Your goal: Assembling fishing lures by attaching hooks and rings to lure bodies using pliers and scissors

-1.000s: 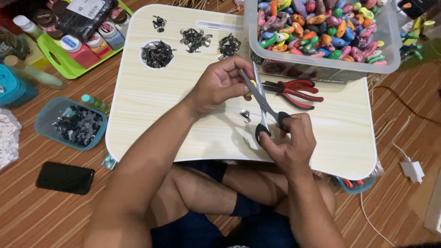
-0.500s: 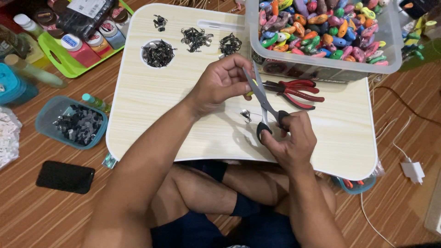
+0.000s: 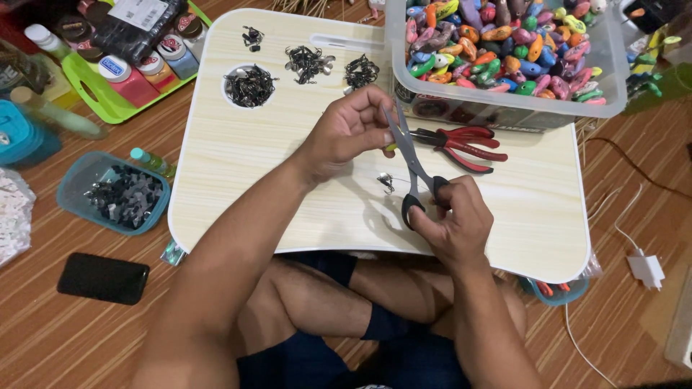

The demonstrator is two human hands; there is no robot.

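The person sits cross-legged at a low pale-wood bench [image 3: 238,166] and is in the middle of a snip. The right hand [image 3: 450,220] has its fingers through the black loops of a pair of scissors [image 3: 411,162], closed firmly on the handles, with the blades pointing away and nearly shut. The left hand [image 3: 353,130] hovers over the bench with its fingertips pinched together on a small yellowish piece [image 3: 390,147] held right at the blades; what that piece is cannot be told. A tiny dark metal hook [image 3: 386,181] lies on the bench just below the hands. Red-handled pliers [image 3: 461,142] rest just beyond the scissors, beside a clear tub of coloured fishing lures [image 3: 504,43]. The cut looks close to finished; completing it calls for a steady pinch and a short squeeze of the handles.
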